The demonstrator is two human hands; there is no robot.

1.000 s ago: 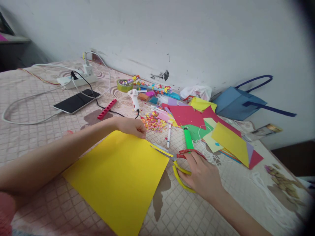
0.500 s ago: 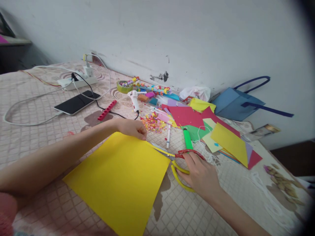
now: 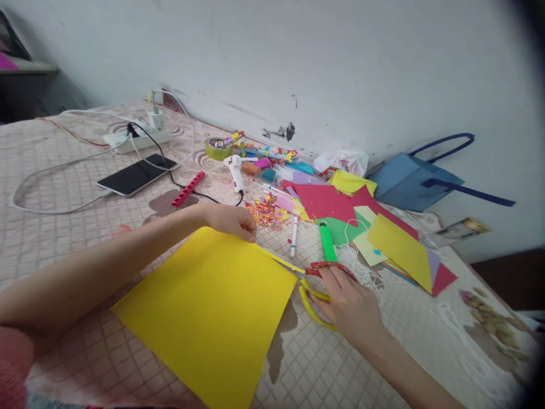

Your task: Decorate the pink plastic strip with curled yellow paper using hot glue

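A large yellow paper sheet [image 3: 208,309] lies flat on the quilted surface in front of me. My left hand [image 3: 232,220] rests curled at the sheet's far corner, fingertips pinching its edge. My right hand [image 3: 349,304] is wrapped round the red and yellow handles of a pair of scissors [image 3: 313,284]. The scissor blades point left along the sheet's right edge, where a thin yellow strip [image 3: 281,261] lies.
Coloured paper sheets [image 3: 340,207], a green marker [image 3: 327,241], a white pen [image 3: 293,236], paper scraps [image 3: 266,211], a glue gun [image 3: 235,170] and tape roll [image 3: 215,149] lie beyond. A phone [image 3: 136,175], power strip [image 3: 136,139] and cables sit far left; a blue bag [image 3: 409,179] at the wall.
Both hands stay where they were on the sheet and the scissors. The view has shifted slightly; nothing else has moved.
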